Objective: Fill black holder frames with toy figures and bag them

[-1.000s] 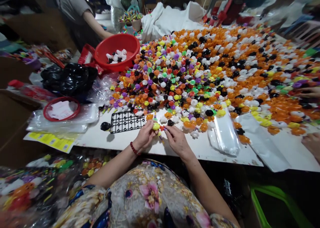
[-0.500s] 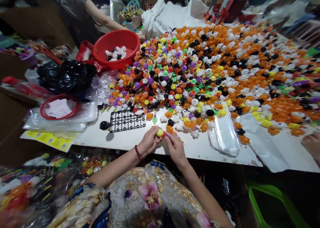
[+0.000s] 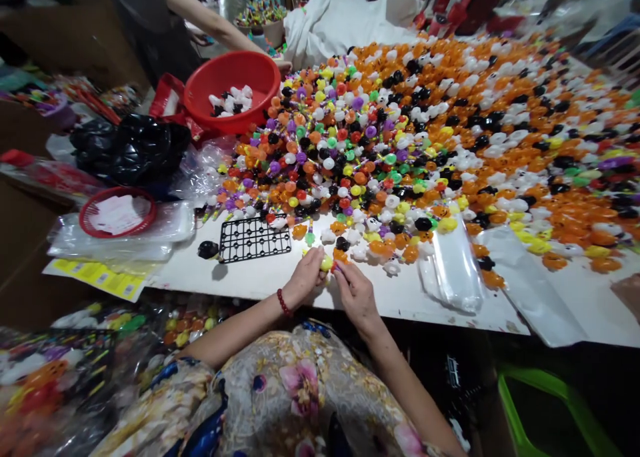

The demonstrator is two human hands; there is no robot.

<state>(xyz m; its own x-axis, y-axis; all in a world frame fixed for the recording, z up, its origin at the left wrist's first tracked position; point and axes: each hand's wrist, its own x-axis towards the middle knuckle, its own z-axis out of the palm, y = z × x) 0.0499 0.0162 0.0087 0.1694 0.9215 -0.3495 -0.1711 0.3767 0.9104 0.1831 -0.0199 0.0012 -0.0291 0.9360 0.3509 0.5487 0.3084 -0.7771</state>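
My left hand [image 3: 306, 278], a dark red bead bracelet at its wrist, pinches a small rounded yellow plastic piece [image 3: 327, 263] at the table's front edge. Close against it, the fingers of my right hand [image 3: 358, 298] are closed on a tiny red and purple piece [image 3: 336, 266], mostly hidden by the fingertips. Just left of my hands lies a black plastic grid [image 3: 255, 239], with a black piece [image 3: 208, 249] by its left end. Beyond them, orange pumpkin-shaped pieces and white pieces are scattered at the edge of a large pile [image 3: 360, 157].
Behind the grid stands a red basin [image 3: 235, 57] with white and black pieces. A small red basket [image 3: 118, 213] with papers sits on plastic bags at left. Clear bags [image 3: 453, 263] lie at right. A co-worker's arm [image 3: 215, 17] reaches behind the basin. A green bin frame [image 3: 545, 383] is below.
Both my hands have shifted slightly right, the yellow piece still between them, and their fingertips are a little further apart. The co-worker's second hand has come into sight behind the basin.
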